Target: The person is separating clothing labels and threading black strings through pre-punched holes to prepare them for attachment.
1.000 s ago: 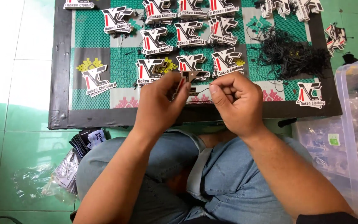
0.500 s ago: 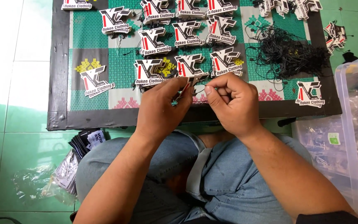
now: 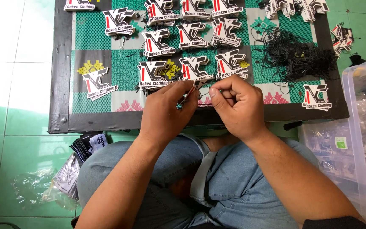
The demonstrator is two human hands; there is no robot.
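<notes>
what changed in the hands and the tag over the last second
Little changed. The left hand and right hand stayed together over the board's near edge, both pinching the small tag, fingers shifting only slightly. The stacked tags, the black string pile and the board did not move.

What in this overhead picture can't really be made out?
- Small tag pinched between left hand and right hand: head view, mostly covered by the fingers.
- Any string at the right fingers: too thin to tell.
- Clear plastic bin: cut by the right edge, contents blurred.
</notes>
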